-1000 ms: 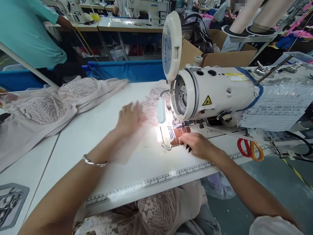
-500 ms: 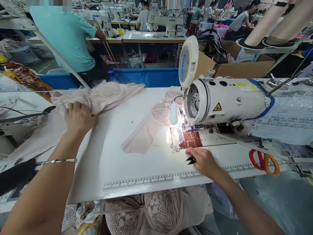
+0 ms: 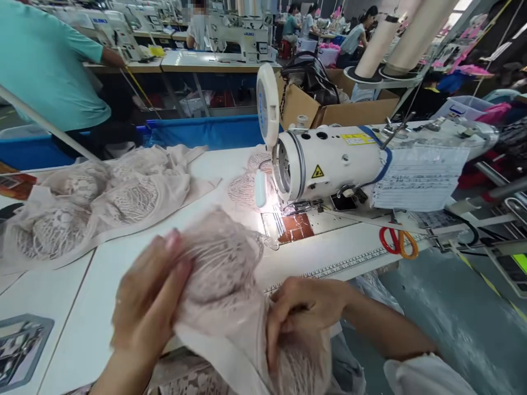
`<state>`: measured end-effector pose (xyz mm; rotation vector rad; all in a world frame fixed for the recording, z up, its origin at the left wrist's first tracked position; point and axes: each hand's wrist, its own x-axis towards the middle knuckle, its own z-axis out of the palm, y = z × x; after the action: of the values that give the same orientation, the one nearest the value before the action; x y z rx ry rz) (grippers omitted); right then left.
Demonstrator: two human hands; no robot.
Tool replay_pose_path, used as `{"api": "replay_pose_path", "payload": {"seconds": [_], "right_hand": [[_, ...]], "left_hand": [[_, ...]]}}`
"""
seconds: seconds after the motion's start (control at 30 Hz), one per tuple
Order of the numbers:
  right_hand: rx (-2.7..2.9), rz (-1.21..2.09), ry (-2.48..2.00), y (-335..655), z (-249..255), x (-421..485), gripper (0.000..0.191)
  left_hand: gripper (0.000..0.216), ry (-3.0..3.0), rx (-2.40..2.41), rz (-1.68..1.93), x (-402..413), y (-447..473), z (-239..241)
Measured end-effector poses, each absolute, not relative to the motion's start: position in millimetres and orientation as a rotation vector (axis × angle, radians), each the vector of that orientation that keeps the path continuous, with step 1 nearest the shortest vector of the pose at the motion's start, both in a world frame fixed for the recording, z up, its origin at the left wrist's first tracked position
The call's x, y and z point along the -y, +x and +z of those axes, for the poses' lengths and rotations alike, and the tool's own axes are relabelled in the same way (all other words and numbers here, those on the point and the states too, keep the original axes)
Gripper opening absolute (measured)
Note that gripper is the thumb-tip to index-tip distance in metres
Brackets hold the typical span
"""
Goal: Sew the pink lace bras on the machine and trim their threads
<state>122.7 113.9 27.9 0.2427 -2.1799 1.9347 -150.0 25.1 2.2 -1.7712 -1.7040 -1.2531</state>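
A pale pink lace bra (image 3: 224, 269) is held up in front of me, over the near edge of the table. My left hand (image 3: 144, 307) is closed on its left side, thumb against the cup, slightly blurred. Around the middle band, the fingers of my right hand (image 3: 308, 307) are curled; whether they also hold the snips is hidden. Behind the bra stands a white sewing machine (image 3: 333, 162) with its lamp lit over the needle area. Another lace piece (image 3: 240, 193) lies beside the machine head.
More lace bras (image 3: 53, 233) are heaped on the left of the white table (image 3: 111, 274). Scissors with red and orange handles (image 3: 398, 241) hang at the right front. A paper sheet (image 3: 420, 178) covers part of the machine. A person in a turquoise shirt (image 3: 41, 71) is beyond the table.
My left hand has left the heap at the left and come to the front. My right hand has moved down from the needle area. Both now grip a raised bra; the view has swung right.
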Motion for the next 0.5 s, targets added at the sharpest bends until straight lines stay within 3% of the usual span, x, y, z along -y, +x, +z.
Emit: {"api": "replay_pose_path", "payload": {"seconds": [0.1,0.2,0.33,0.5], "right_hand": [[2.356,1.766,-0.327,131,17,-107,0.04],[2.364,1.513,-0.764,137,-1,-98,0.029],[2.069,1.55,-0.745,127,-22,-87,0.04],[1.463,1.434,-1.056,113,-40,-77,0.038]], "left_hand": [[0.048,-1.731,1.942,-0.79,-33,-133,-13],[0.046,-2.104,2.316,-0.776,-22,-111,-35],[0.041,-2.67,2.606,-1.503,0,-71,-48],[0.036,-1.7,3.229,-2.636,1,-46,-37]]}}
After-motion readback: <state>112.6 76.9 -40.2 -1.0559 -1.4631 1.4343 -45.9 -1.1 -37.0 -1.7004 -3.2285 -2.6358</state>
